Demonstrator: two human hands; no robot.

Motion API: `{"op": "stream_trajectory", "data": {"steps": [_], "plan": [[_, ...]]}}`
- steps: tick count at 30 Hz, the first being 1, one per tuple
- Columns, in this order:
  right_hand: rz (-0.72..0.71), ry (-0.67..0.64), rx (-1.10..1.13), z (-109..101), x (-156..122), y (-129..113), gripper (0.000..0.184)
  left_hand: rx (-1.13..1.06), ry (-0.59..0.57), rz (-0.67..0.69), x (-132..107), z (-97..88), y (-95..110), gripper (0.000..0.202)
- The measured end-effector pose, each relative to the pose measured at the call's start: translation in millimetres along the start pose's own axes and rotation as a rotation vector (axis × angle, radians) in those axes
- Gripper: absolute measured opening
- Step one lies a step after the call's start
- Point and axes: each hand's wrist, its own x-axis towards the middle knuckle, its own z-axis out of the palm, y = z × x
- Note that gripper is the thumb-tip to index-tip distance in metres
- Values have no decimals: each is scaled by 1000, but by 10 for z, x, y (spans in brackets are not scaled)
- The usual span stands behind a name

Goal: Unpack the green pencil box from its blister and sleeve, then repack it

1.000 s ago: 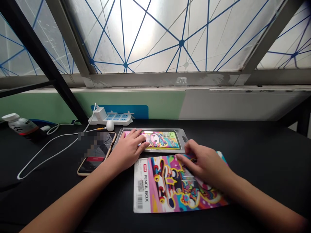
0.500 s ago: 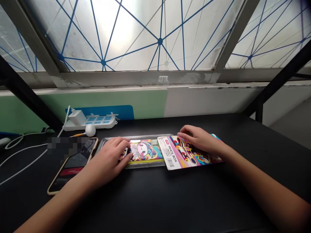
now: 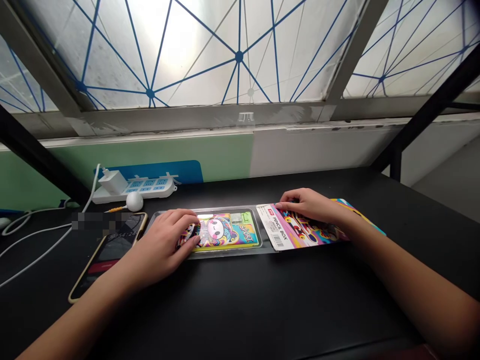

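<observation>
A colourful pencil box [image 3: 225, 231] with a cartoon figure and the word SPORT lies in a clear plastic tray [image 3: 267, 245] on the black table. My left hand [image 3: 173, 239] is over its left end, fingers curled toward the far side and thumb at the near side, holding it. To the right, a printed card [image 3: 279, 229] marked PENCIL BOX lies flat, its left edge at the tray's right end. My right hand [image 3: 309, 204] grips the card near its far edge, fingers bent; the forearm covers part of it.
A phone [image 3: 112, 250] in a pale case lies left of my left hand, partly under the forearm. Behind it are a white power strip [image 3: 155, 188] with a plug, a round white device [image 3: 134, 202] and white cables [image 3: 41, 231]. A window and wall border the table's back.
My right hand has slid the card to the right, off the pencil box, uncovering its right end. My left hand stays on the box. The view has shifted slightly.
</observation>
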Motion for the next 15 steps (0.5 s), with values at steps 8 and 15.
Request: {"op": "stream_trajectory", "data": {"steps": [8,15], "plan": [[-33,92,32,-24,-41,-67,42,-8,-12,6,-8,-20,-3,29],[-36,166,60,-21,-73,-107,39,-23,7,6,-16,-4,-37,29]]}}
